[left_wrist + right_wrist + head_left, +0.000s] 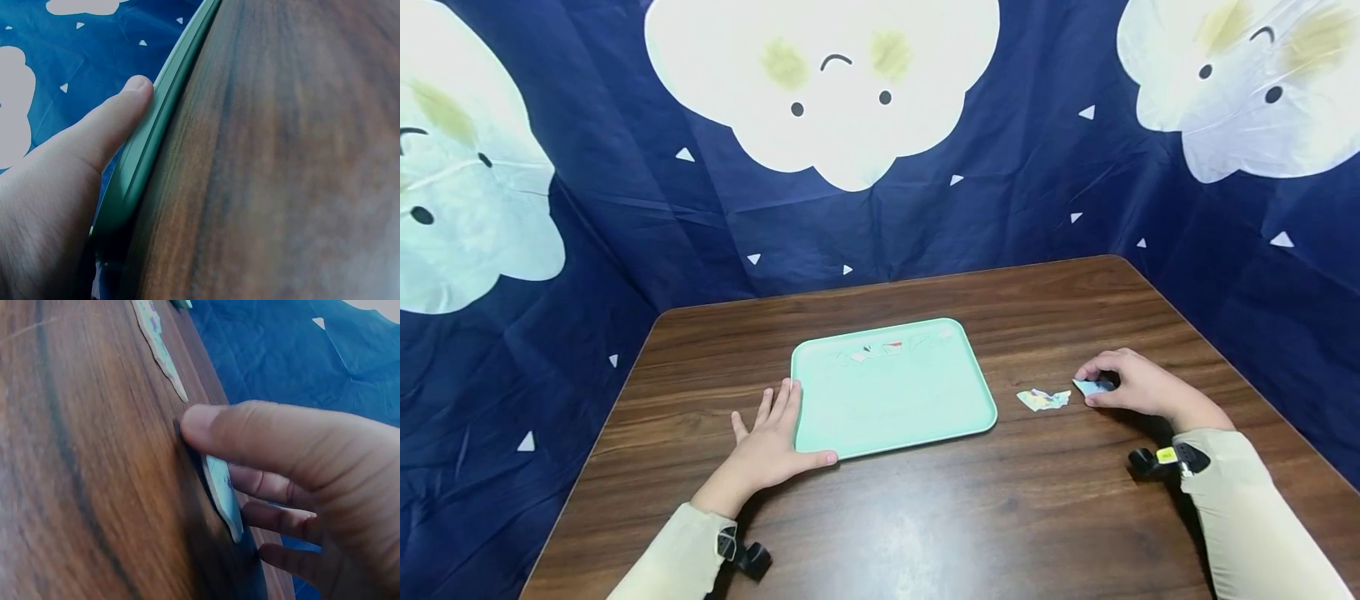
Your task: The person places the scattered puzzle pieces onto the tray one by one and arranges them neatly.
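Note:
My left hand (765,450) lies with its fingers spread at the near left corner of a mint-green tray (895,408). The thumb touches the tray's near rim (140,140), as the left wrist view also shows. Off to the right, my right hand (1138,385) pinches a flat light-blue piece (222,494) with dark printing between thumb and fingers. That piece is slightly tilted, close to the tabletop, and partly covered by the fingers. Just left of it lies a second flat piece (1043,400) with a ragged outline and a multicoloured print.
A brown wood-grain table (895,533) carries everything. Small pinkish, red and dark marks (891,347) show along the tray's far side; whether printed or loose, I cannot tell. Behind the table hangs a dark blue cloth (880,225) with white clouds. Both wrists wear black straps with cameras.

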`<state>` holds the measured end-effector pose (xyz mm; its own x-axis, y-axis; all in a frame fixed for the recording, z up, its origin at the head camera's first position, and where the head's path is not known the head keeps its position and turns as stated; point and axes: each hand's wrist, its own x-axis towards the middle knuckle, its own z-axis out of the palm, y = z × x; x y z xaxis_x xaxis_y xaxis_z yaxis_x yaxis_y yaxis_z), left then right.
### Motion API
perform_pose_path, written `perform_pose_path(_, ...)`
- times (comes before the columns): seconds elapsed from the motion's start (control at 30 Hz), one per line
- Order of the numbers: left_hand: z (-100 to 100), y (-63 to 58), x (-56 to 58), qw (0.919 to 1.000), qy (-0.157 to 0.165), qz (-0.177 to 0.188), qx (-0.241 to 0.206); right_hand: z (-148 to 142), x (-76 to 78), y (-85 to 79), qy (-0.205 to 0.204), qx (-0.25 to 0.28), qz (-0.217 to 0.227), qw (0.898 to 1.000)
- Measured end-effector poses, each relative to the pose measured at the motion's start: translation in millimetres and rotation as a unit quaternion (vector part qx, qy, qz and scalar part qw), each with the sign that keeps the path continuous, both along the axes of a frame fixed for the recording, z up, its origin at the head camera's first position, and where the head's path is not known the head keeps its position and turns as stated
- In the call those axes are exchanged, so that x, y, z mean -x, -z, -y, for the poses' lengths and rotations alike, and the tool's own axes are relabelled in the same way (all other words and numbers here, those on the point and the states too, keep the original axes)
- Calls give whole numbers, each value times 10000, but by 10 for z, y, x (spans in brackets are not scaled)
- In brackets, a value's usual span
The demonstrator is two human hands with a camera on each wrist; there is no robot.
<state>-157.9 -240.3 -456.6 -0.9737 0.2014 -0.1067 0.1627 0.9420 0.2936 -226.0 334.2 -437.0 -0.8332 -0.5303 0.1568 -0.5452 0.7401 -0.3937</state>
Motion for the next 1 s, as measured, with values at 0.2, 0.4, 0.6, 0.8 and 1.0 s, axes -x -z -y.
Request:
perform_pose_path(0.2,-10,26,12,10000,-19,84,12,63,53,-71,-134,119,210,9996)
perform_pose_path(0.4,-4,22,6,10000,-30,15,-28,155,129,-101,-47,193,285,9994)
perform_pose_path(0.6,-7,-2,2,10000,-38,18,-41,280,225,-132,-124,183,301,9993)
perform_pose_path(0.8,7,21,4,10000,-39,41,11,404,299,-150,-207,163,322,9991)
perform_pose_path(1.0,11,26,12,10000,-31,-6,46,553,353,-169,-213,198,451,9986)
